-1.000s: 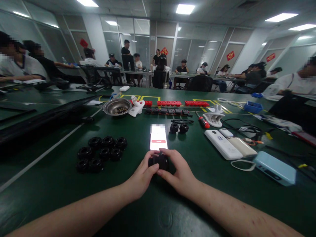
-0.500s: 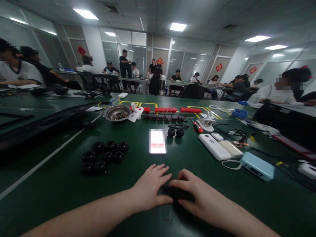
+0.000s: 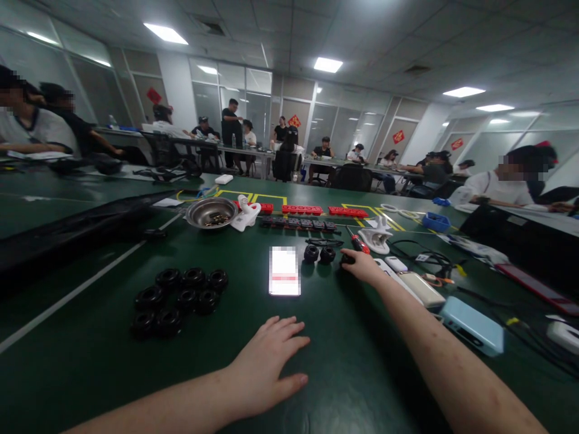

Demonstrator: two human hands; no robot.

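Observation:
My left hand (image 3: 270, 366) rests over the green table with fingers spread and nothing in it. Farther out on the right, my right hand (image 3: 359, 266) is closed round a black wheel-like part (image 3: 347, 259), mostly hidden by the fingers. Two similar black wheel-like parts (image 3: 319, 254) stand just left of it. A lit phone (image 3: 284, 272) lies between the hands, its screen blurred. Several more black round parts (image 3: 187, 298), each with a hollow centre, sit grouped to the left.
Behind are a metal bowl (image 3: 211, 213) with small brass-coloured pieces, red racks (image 3: 302, 210), a black strip (image 3: 299, 224) and a red screwdriver (image 3: 360, 243). A white holder (image 3: 376, 237), power banks (image 3: 471, 325) and cables (image 3: 427, 259) crowd the right. People sit around.
My right hand has moved from beside my left hand, forward and right, carrying the black wheel-like part to the pair beyond the phone. My left hand stays low, fingers spread.

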